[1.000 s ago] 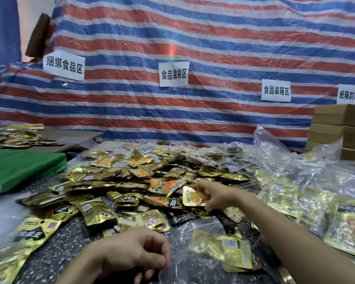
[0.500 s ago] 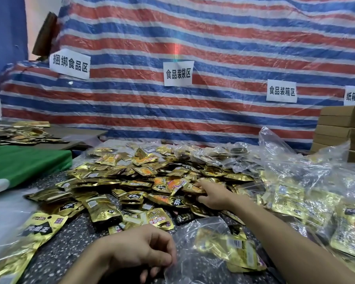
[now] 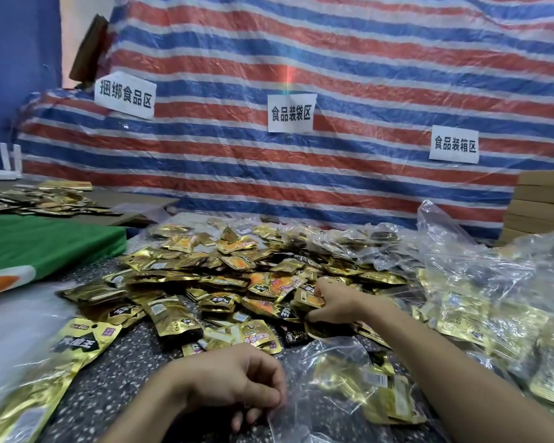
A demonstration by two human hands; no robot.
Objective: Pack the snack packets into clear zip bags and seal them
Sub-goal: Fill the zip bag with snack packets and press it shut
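A heap of small gold snack packets point(image 3: 224, 282) covers the speckled table point(image 3: 119, 372) in front of me. My right hand point(image 3: 333, 303) reaches into the heap's right side, its fingers curled round a gold packet point(image 3: 307, 298). Near the bottom, my left hand point(image 3: 237, 383) pinches the mouth edge of a clear zip bag point(image 3: 333, 394) lying on the table. That bag holds a few gold packets point(image 3: 378, 394).
Filled clear bags of packets point(image 3: 493, 314) pile up at the right. Cardboard boxes point(image 3: 544, 206) stack at the far right. A green cloth point(image 3: 45, 241) lies left, with larger gold packets point(image 3: 45, 378) at the near left. A striped tarp point(image 3: 301, 155) hangs behind.
My right hand put down the packet it held up and dug back into the heap, curling round another. My left hand kept its hold on the bag. The camera came closer.
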